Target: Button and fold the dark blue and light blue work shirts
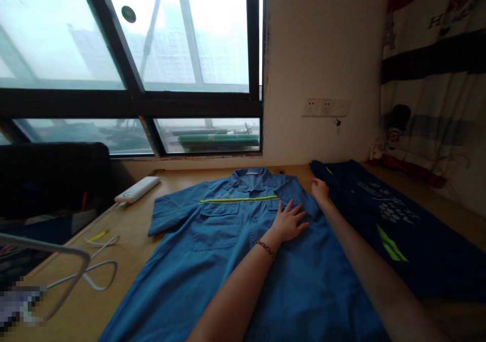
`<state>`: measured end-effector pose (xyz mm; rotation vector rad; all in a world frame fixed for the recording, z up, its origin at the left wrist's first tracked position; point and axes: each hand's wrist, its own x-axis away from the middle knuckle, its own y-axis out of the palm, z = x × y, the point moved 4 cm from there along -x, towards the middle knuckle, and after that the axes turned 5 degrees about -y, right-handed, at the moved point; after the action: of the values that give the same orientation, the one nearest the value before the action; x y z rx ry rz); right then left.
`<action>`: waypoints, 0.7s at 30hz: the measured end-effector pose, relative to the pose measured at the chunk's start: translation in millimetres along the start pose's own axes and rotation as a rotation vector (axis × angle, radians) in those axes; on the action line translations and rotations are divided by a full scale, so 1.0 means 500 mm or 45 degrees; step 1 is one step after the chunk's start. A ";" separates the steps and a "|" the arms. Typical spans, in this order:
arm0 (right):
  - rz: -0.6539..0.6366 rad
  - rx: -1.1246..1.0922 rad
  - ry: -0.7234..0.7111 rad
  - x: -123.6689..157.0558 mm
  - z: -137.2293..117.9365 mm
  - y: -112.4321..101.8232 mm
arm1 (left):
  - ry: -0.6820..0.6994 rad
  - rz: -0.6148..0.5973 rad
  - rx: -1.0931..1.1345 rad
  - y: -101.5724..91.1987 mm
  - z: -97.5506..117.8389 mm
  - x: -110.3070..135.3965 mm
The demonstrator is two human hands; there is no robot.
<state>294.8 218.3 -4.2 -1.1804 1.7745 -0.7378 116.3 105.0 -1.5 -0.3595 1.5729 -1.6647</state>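
Observation:
A blue short-sleeved work shirt (pixel 212 251) with a yellow-green chest stripe lies face up on a wooden table (pixel 129 261), collar toward the window. My left hand (pixel 289 221) lies flat on the shirt's chest, fingers spread, a beaded bracelet on the wrist. My right hand (pixel 320 190) rests at the shirt's right shoulder, where the sleeve is folded inward; its fingers curl on the fabric edge.
A dark navy garment (pixel 398 230) with white print and green stripes lies to the right. A white power bank (pixel 137 189) with a cable sits at the left, near wire hangers (pixel 91 271). A black chair back (pixel 53 175) stands at the left; window and wall behind.

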 end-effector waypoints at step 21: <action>-0.250 0.430 -0.157 0.206 -0.105 0.061 | -0.604 -0.008 0.005 0.041 -0.085 -0.001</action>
<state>216.3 135.2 -39.6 -1.1500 1.3798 -1.0133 94.7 137.0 -28.5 -0.7011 1.2126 -1.4510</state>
